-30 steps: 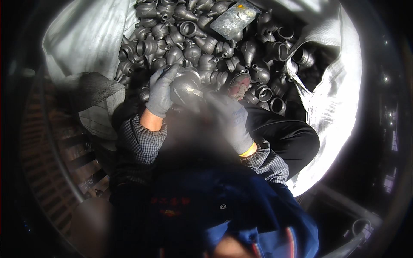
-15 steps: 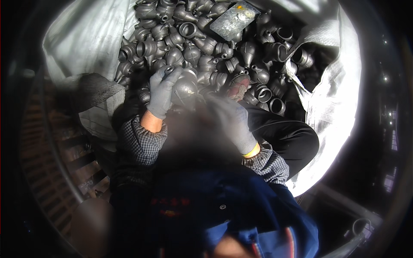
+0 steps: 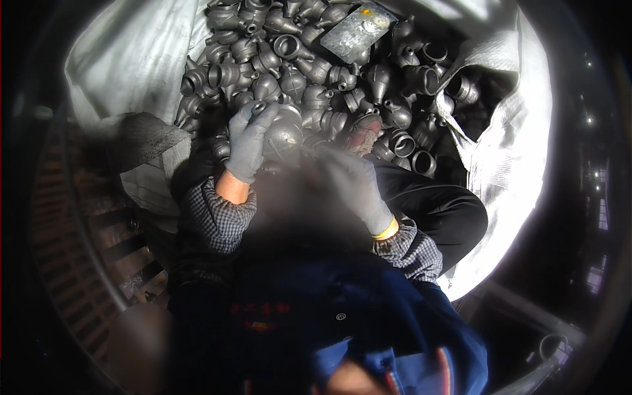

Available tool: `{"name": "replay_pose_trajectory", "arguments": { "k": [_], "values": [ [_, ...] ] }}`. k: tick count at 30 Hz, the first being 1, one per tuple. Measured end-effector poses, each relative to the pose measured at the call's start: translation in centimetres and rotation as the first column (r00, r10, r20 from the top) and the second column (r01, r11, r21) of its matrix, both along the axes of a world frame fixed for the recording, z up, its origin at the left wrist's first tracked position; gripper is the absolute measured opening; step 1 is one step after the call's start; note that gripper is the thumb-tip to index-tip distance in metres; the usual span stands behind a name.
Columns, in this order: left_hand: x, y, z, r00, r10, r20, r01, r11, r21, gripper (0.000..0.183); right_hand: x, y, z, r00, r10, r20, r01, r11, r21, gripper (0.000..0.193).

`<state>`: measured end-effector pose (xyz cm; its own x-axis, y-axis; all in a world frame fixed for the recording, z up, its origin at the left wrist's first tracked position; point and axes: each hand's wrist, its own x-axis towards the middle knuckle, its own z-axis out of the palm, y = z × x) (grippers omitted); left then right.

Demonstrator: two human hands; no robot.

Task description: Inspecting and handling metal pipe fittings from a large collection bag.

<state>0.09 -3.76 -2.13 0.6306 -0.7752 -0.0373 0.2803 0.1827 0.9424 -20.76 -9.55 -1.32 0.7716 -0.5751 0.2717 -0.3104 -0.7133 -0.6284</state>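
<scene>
Blur veils the right hand, its grip unclear, while the left hand clasps a grey casting.

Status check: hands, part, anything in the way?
Left hand holding rounded grey part. Right hand close by, partly blurred, grip unclear. Similar parts heaped beyond.
</scene>
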Motion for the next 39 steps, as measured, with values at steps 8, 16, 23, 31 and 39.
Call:
{"name": "replay_pose_trajectory", "arguments": {
  "k": [8,16,23,31,39],
  "values": [
    [-2.2,0.0,1.2,0.996,-0.089,0.021,0.09,0.996,-0.001,0.014,1.8,0.0,-1.1,0.981,-0.157,0.111,0.105,0.922,0.374,0.074],
    [-2.5,-0.2,1.1,0.981,-0.179,0.075,0.184,0.981,-0.067,0.016,2.4,-0.4,-0.7,0.903,-0.289,0.317,-0.148,0.484,0.863,0.084],
    [-3.0,-0.2,0.7,0.984,-0.175,0.011,0.175,0.98,-0.09,0.016,2.4,-0.2,-1.7,0.927,-0.24,0.29,-0.076,0.636,0.768,0.082],
    [-2.8,-0.1,0.4,0.984,-0.177,0.019,0.178,0.98,-0.088,0.017,2.2,-0.7,-2.1,0.911,-0.341,0.231,-0.046,0.474,0.879,0.08],
    [-3.2,-0.1,0.6,0.977,-0.211,0.019,0.211,0.976,-0.045,0.014,1.9,0.3,-1.0,0.978,-0.209,-0.024,0.197,0.864,0.463,0.09]
  ]
}}
